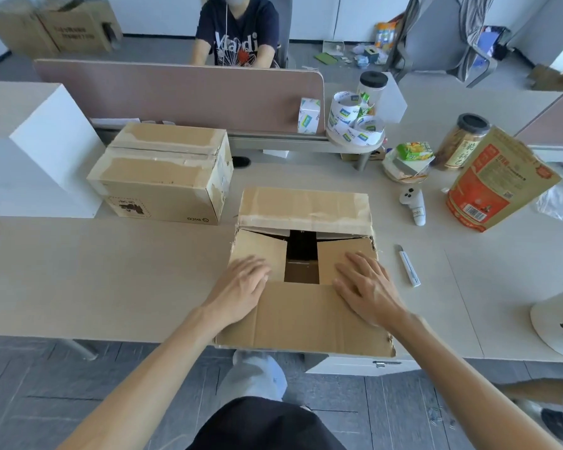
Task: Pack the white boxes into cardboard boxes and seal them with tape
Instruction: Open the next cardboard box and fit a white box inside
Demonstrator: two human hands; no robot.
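The open carton (303,306) is sitting at the near edge of the desk (111,271). The left hand (241,287) is pressing flat on the left side flap (257,245). The right hand (364,287) is pressing flat on the right side flap (338,251). The fingers of both hands are lying extended and released, grasping nothing. A dark gap is showing between the two side flaps. The far flap (306,206) is leaning inward over them. The near flap (322,336) is lying outward toward the person. A closed carton (160,177) is standing to the left, with the white box (36,157) just beside it, farther left. A knife (409,266) is lying just right of the open carton. Tape rolls (355,125) are sitting on a stand behind it.
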